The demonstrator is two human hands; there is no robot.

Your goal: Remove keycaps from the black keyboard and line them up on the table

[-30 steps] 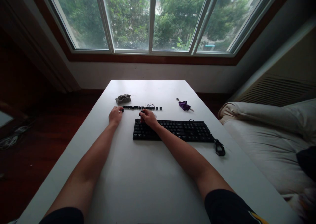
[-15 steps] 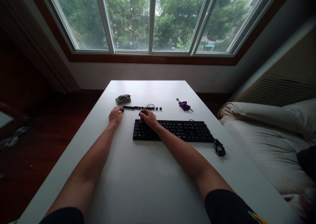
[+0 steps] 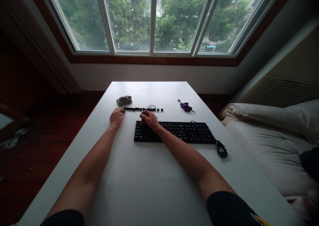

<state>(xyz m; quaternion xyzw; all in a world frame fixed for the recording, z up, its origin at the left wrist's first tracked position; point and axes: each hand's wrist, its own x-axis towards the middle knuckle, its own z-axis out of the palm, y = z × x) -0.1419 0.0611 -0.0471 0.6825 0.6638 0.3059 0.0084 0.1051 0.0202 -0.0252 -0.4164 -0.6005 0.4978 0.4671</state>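
Observation:
My left hand (image 3: 116, 117) is closed, its fingertips pinching a small black keycap (image 3: 124, 112) at the left end of a row of keycaps (image 3: 136, 109). Over the upper left corner of a black keyboard (image 3: 184, 132), my right hand (image 3: 150, 119) is closed on a small dark tool with thin wires, which looks like a keycap puller (image 3: 142, 114). Its lower part is hidden by my fingers. Several loose keycaps make up the row just behind both hands, with a thin wire loop (image 3: 152, 106) at it.
A crumpled grey cloth (image 3: 124, 100) lies at the back left of the white table (image 3: 149, 186). Toward the back right are a purple cloth (image 3: 185, 107) and a small brush (image 3: 179, 101). A bundled cable (image 3: 221, 149) rests by the keyboard's right end. A sofa (image 3: 264, 136) stands right of the table.

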